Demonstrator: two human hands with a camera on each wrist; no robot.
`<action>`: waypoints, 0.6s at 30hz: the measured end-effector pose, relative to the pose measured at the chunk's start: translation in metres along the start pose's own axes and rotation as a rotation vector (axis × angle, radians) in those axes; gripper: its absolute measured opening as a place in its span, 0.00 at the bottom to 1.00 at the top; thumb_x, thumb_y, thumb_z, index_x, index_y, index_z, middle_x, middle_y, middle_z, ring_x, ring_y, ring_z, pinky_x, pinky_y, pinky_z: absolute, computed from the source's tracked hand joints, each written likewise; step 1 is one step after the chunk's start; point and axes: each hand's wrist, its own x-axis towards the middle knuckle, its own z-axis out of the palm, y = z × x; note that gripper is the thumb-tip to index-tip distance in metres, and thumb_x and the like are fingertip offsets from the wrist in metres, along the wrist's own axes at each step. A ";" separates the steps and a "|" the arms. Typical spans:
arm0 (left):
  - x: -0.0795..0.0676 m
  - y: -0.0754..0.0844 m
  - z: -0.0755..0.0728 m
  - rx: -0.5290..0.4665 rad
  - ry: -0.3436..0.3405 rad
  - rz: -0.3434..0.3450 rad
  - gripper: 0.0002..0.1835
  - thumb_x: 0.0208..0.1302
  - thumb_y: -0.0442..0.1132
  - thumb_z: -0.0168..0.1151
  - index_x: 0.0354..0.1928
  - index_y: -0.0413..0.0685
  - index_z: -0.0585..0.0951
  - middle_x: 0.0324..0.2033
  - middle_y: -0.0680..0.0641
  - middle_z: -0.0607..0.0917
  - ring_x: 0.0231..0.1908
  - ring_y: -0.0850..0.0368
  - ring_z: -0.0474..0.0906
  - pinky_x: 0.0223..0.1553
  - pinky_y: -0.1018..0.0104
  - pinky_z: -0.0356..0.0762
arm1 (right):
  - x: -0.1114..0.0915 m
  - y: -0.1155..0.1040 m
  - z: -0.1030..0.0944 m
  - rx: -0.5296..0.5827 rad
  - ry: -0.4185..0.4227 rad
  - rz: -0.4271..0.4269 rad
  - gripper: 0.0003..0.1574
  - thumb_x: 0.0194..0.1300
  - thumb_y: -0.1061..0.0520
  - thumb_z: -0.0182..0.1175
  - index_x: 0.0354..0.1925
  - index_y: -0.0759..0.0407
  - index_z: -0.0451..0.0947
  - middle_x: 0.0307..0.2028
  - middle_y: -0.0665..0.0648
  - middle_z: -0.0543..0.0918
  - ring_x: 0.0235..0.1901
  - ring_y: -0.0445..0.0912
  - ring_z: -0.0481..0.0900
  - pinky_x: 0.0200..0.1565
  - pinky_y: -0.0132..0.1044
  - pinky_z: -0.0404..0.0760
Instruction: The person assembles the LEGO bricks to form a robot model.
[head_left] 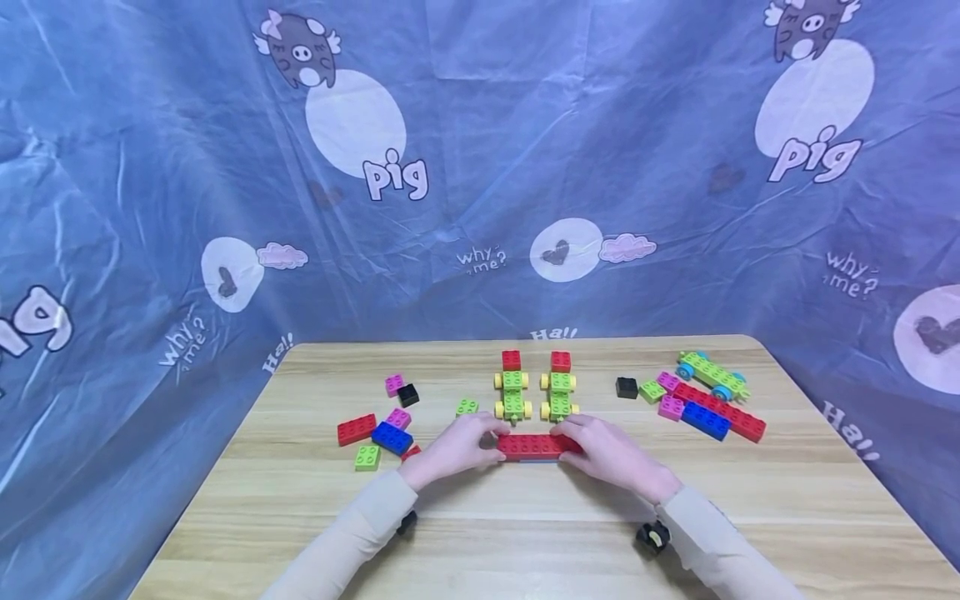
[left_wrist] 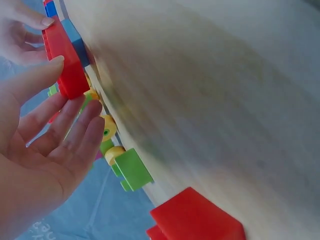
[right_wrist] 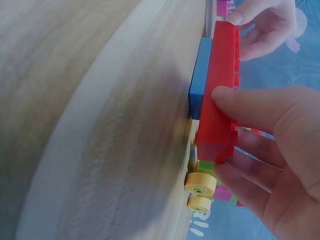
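A long red toy building brick [head_left: 528, 447] lies crosswise in front of me, on top of a shorter blue brick [right_wrist: 199, 80]. My left hand [head_left: 463, 446] pinches the red brick's left end, thumb on the near side and fingertips at the far side and end. At the other end, my right hand [head_left: 609, 452] grips it likewise. The right wrist view shows the red brick overhanging the blue one. Just beyond stand two lime wheeled bases [head_left: 513, 397] with yellow wheels, a small red brick [head_left: 511, 360] behind each. A lime brick [head_left: 467, 407] sits beyond my left hand.
Loose bricks lie to the left, among them a blue brick [head_left: 392, 437], a red one [head_left: 356, 430] and a lime one [head_left: 367, 457]. At right are a long red brick [head_left: 720, 408], a blue brick [head_left: 706, 420], a black brick [head_left: 627, 387] and a blue-wheeled lime base [head_left: 712, 375].
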 end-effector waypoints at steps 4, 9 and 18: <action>0.002 -0.004 -0.005 -0.032 0.004 -0.001 0.21 0.56 0.44 0.67 0.51 0.45 0.80 0.44 0.48 0.85 0.41 0.60 0.81 0.45 0.75 0.78 | -0.001 0.001 0.000 -0.005 0.014 -0.014 0.21 0.53 0.54 0.68 0.47 0.56 0.79 0.41 0.52 0.84 0.40 0.44 0.83 0.44 0.37 0.84; 0.009 -0.011 -0.016 -0.052 0.056 0.011 0.18 0.58 0.44 0.65 0.48 0.43 0.81 0.44 0.45 0.85 0.41 0.55 0.81 0.45 0.69 0.80 | -0.002 0.003 -0.001 -0.011 0.047 -0.038 0.22 0.52 0.55 0.68 0.47 0.56 0.79 0.41 0.52 0.84 0.40 0.43 0.83 0.43 0.36 0.84; 0.035 -0.018 -0.044 -0.113 0.189 -0.015 0.18 0.61 0.42 0.62 0.49 0.38 0.80 0.44 0.41 0.85 0.40 0.52 0.82 0.44 0.64 0.82 | -0.006 0.008 -0.008 -0.014 0.069 -0.037 0.21 0.53 0.55 0.68 0.47 0.54 0.78 0.41 0.49 0.83 0.38 0.40 0.82 0.41 0.32 0.83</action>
